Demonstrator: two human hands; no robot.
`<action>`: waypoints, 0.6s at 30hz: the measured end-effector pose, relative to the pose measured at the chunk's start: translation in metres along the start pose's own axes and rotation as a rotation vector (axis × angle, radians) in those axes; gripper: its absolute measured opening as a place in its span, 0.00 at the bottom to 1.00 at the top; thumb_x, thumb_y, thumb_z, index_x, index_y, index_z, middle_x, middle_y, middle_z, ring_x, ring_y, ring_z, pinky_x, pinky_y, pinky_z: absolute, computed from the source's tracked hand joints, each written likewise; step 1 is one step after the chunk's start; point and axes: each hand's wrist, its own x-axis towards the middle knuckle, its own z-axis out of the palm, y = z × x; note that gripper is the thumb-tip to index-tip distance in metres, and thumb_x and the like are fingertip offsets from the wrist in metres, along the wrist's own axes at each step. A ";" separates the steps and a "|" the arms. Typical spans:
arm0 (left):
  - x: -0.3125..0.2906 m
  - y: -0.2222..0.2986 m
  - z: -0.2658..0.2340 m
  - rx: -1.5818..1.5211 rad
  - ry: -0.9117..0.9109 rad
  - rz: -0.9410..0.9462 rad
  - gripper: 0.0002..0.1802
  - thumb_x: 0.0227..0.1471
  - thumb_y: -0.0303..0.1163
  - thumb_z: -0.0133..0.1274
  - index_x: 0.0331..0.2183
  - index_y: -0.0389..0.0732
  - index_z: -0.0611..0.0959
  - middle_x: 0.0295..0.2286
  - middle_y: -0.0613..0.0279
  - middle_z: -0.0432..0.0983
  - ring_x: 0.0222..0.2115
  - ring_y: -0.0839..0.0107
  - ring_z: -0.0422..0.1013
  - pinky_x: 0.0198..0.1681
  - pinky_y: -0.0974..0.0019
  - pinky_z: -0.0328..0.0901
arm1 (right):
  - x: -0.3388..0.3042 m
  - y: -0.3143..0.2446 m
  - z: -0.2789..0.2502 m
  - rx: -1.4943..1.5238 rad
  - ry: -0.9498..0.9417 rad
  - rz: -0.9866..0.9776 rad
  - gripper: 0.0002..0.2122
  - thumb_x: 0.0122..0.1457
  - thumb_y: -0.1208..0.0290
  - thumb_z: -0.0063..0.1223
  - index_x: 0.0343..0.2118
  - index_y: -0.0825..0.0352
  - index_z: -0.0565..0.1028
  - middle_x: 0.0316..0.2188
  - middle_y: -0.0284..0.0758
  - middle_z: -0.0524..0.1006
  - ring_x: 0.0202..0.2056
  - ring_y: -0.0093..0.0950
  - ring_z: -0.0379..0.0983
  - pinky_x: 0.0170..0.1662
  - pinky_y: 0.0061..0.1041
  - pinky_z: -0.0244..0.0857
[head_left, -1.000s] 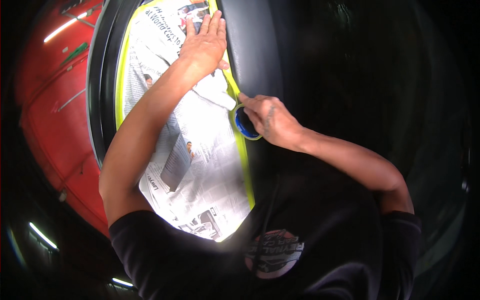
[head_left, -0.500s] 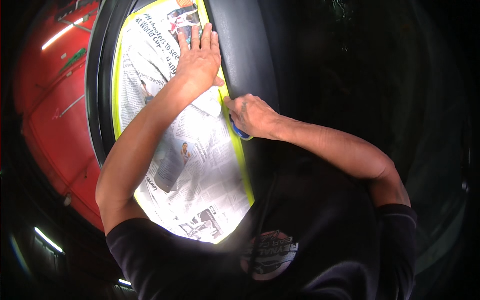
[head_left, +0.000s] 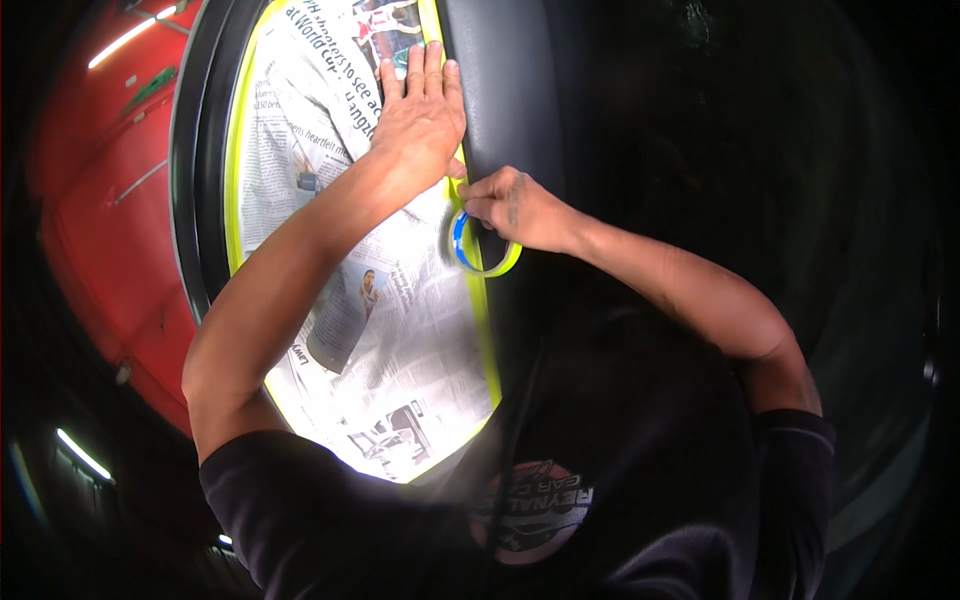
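Newspaper [head_left: 420, 330] covers a window-shaped panel, its border edged with yellow masking tape [head_left: 488, 350]. My left hand [head_left: 418, 130] lies flat on the paper's upper right side with its fingers stretched upward, the outer ones beside the tape strip. Just below and to the right, my right hand [head_left: 520, 207] is closed on a roll of masking tape [head_left: 505, 268], yellow outside with a blue and white inner ring. The roll hangs under the fingers, overlapping the right tape strip. My right fingertips are close to my left thumb.
A black frame [head_left: 202, 150] curves along the panel's left side. Smooth dark trim [head_left: 500, 100] borders the tape on the right. Farther left is a glossy red surface [head_left: 100, 220] with a bright light streak.
The tape roll has swung into fuller view below my right hand, which has shifted slightly up and right. My left hand appears a little farther right, and the whole view has shifted slightly.
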 end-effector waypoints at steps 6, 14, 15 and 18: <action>-0.004 0.005 0.002 0.027 -0.020 -0.018 0.69 0.43 0.56 0.73 0.70 0.24 0.54 0.71 0.29 0.45 0.73 0.37 0.43 0.71 0.27 0.40 | -0.006 0.040 0.035 0.344 -0.703 -0.116 0.17 0.60 0.67 0.56 0.48 0.73 0.81 0.27 0.37 0.80 0.24 0.25 0.76 0.33 0.27 0.73; -0.034 0.030 0.017 0.017 -0.032 -0.017 0.57 0.58 0.53 0.62 0.69 0.23 0.55 0.72 0.31 0.41 0.74 0.36 0.36 0.74 0.38 0.38 | -0.025 -0.072 -0.103 -0.361 0.216 -0.020 0.19 0.61 0.80 0.54 0.55 0.70 0.79 0.40 0.46 0.80 0.33 0.36 0.79 0.37 0.34 0.77; -0.040 0.033 0.021 -0.056 -0.066 -0.046 0.57 0.58 0.53 0.62 0.69 0.23 0.55 0.72 0.30 0.41 0.74 0.36 0.35 0.74 0.38 0.38 | -0.007 -0.069 -0.100 -0.492 0.290 -0.210 0.19 0.60 0.81 0.54 0.55 0.69 0.79 0.42 0.49 0.79 0.37 0.42 0.80 0.40 0.38 0.78; -0.036 0.045 0.008 -0.254 -0.122 -0.077 0.56 0.59 0.52 0.61 0.70 0.24 0.55 0.71 0.29 0.40 0.74 0.35 0.34 0.74 0.38 0.38 | 0.029 -0.075 -0.101 -0.741 0.386 -0.440 0.21 0.59 0.82 0.54 0.57 0.67 0.77 0.47 0.50 0.78 0.43 0.52 0.79 0.46 0.43 0.77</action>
